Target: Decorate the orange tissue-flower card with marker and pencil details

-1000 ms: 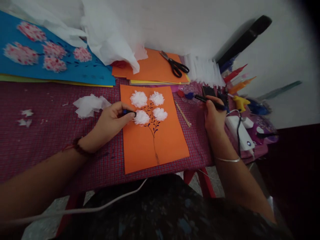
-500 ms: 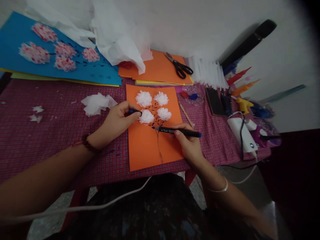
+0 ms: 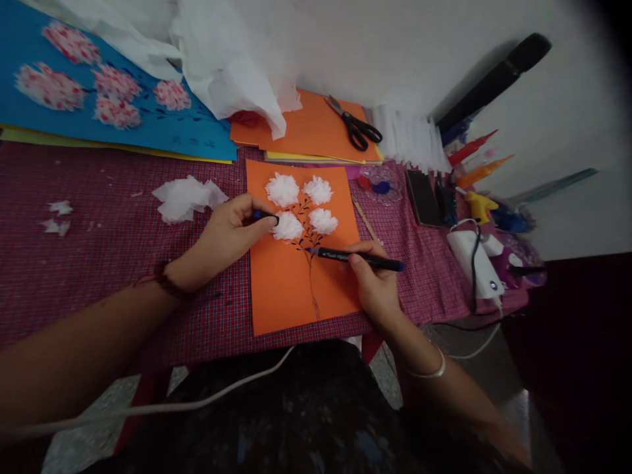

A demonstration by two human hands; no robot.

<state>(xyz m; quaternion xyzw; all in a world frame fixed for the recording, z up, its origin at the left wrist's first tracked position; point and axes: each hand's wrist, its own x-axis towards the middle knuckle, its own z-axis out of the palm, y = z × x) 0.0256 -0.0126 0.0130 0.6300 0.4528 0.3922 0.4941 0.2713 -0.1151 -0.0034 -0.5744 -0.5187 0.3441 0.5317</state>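
An orange sheet of paper [image 3: 281, 283] lies on the checked cloth, bearing several white tissue-paper flowers [image 3: 323, 222] and a drawn stem with small dark leaves. My right hand [image 3: 376, 280] is closed round a black marker [image 3: 363, 258], its blue tip at the stem just under the flowers. Between the thumb and fingers of my left hand [image 3: 239, 227] is a dark marker cap [image 3: 265, 216], held over the sheet's left edge beside the lower left flower. Fingers partly hide the cap.
Scissors [image 3: 354, 123] rest on stacked orange paper [image 3: 306, 138] behind. A blue sheet with pink flowers [image 3: 162, 135] lies back left, near loose white tissue [image 3: 182, 199]. To the right are a phone [image 3: 423, 197], a white power strip [image 3: 476, 263] and a yellow glue gun [image 3: 480, 205].
The marker tip has shifted slightly right and up along the drawn stem. My left hand still holds the cap in nearly the same place. The view has moved a little.
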